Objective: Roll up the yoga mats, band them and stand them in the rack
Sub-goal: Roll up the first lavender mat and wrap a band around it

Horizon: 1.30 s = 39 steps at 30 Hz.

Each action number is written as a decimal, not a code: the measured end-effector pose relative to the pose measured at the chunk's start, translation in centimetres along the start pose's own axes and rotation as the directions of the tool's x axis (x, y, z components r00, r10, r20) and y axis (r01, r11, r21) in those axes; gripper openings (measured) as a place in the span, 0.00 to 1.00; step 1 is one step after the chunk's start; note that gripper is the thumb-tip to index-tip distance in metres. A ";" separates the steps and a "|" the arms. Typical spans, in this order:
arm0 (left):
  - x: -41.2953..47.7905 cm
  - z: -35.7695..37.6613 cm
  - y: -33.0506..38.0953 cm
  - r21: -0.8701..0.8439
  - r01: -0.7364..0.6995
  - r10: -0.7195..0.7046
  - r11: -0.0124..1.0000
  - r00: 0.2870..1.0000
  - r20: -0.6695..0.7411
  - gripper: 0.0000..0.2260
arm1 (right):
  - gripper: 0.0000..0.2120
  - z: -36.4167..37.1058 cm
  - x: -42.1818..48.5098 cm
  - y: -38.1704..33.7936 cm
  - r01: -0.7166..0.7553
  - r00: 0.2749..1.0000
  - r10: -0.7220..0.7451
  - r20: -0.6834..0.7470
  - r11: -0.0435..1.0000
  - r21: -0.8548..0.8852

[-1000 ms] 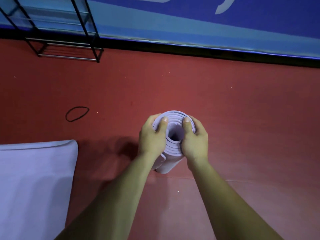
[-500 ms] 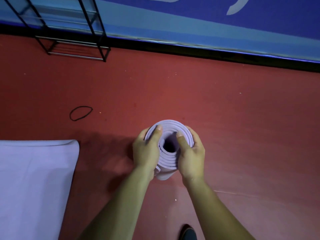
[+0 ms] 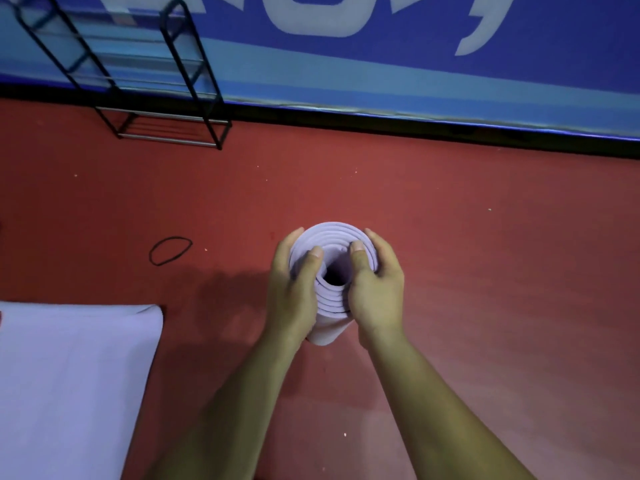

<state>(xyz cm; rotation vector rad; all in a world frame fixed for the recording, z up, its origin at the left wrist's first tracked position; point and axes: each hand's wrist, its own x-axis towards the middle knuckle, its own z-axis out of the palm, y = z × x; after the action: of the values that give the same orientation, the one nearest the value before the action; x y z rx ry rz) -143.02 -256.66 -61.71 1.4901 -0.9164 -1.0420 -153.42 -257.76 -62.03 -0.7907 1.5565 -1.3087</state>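
Note:
A rolled lilac yoga mat (image 3: 330,237) stands upright on end on the red floor, its spiral top facing the camera. My left hand (image 3: 294,289) grips its left side with the thumb hooked over the rim. On the right side my right hand (image 3: 375,289) grips it the same way, thumb on the rim. A black elastic band (image 3: 170,250) lies loose on the floor to the left. The black metal rack (image 3: 145,81) stands at the far left against the wall. No band is visible on the roll.
A second lilac mat (image 3: 69,386) lies flat at the lower left. A blue padded wall (image 3: 381,74) with white lettering runs along the far side, above a black baseboard. Red floor (image 3: 485,254) spreads to the right.
The view has tilted up and shifted, showing more of the rack and wall. Both hands keep hold of the upright roll, thumbs shifted slightly on the rim.

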 end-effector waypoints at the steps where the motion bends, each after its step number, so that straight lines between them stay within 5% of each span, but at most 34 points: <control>1: 0.9 0.4 0.3 -0.004 -0.031 0.031 1.000 1.000 0.008 0.31 | 0.14 0.3 1.1 -0.6 0.014 1.000 -0.014 -0.012 1.000 -0.005; 6: 6.3 3.0 2.0 0.052 -0.180 0.181 0.982 0.983 -0.007 0.31 | 0.15 2.6 6.4 -3.4 0.043 0.996 -0.041 -0.078 0.999 0.018; 10: 13.8 5.2 3.7 0.039 -0.128 0.127 0.991 0.992 0.025 0.22 | 0.12 5.3 11.3 -4.4 0.033 0.994 -0.032 -0.100 0.999 0.017; 16: 27.7 8.6 4.5 0.104 -0.112 0.080 0.988 0.959 0.272 0.15 | 0.12 9.4 21.7 -5.1 -0.032 0.981 0.011 -0.194 0.994 -0.104; 22: 38.0 11.5 2.0 0.245 -0.158 0.046 0.956 0.912 0.408 0.21 | 0.25 13.2 29.3 -4.2 -0.055 0.984 0.003 -0.178 0.956 -0.288; 28: 40.5 13.1 1.8 0.285 -0.240 0.142 0.928 0.935 0.324 0.30 | 0.23 15.2 34.5 -4.6 0.060 0.979 -0.126 -0.163 0.932 -0.358; 32: 40.1 13.8 1.4 0.303 -0.175 0.128 0.937 0.977 0.169 0.24 | 0.23 16.1 35.3 -4.6 0.072 0.979 -0.140 -0.151 0.919 -0.387; 39: 40.6 14.1 1.3 0.413 -0.313 0.175 0.855 0.924 0.340 0.28 | 0.23 14.7 36.1 -5.6 0.019 0.987 -0.072 -0.146 0.941 -0.338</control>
<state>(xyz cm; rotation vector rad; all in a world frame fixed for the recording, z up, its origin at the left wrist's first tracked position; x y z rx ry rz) -143.14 -299.29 -67.08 1.5631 -1.6158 -0.9007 -153.55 -296.98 -65.50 -0.9579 1.9308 -1.1747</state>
